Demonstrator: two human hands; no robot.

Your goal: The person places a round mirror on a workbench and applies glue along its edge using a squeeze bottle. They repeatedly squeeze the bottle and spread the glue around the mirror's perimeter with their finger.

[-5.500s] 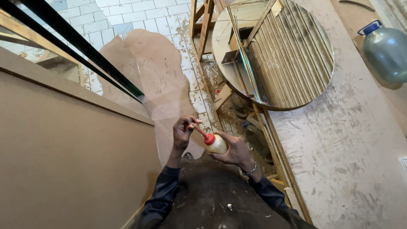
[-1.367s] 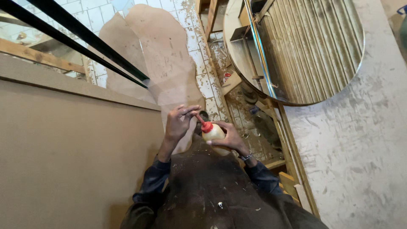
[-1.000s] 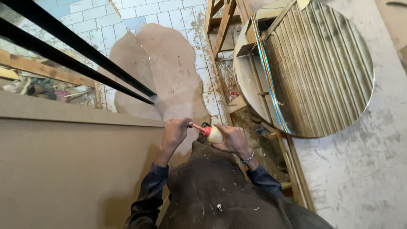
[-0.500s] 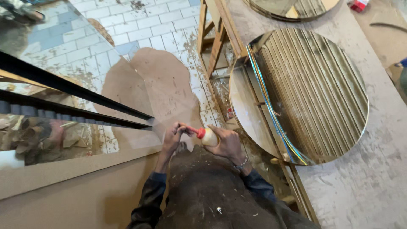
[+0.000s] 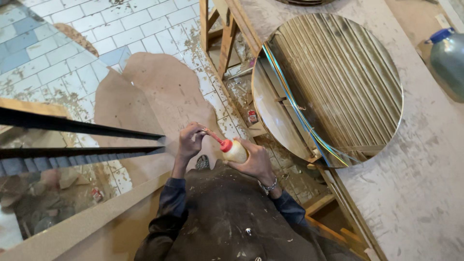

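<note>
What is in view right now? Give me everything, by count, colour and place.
Glue bottle: one, pale yellow with a red nozzle, held in front of the person's chest.
Round mirror: one, thin gold rim, lying on the grey workbench at right.
Workbench: one, grey and dusty, right side, on a wooden frame.
Large jug: one, grey-green with a blue cap, far right edge.
Brown cut-out board: one, irregular shape, flat on the tiled floor.
Tiled floor: white and blue tiles, stained, upper left.
Mirror panel: one, dark-framed, leaning at left.
Left hand: pinching the nozzle tip.
Right hand: wrapped round the bottle, a bracelet on the wrist.
</note>
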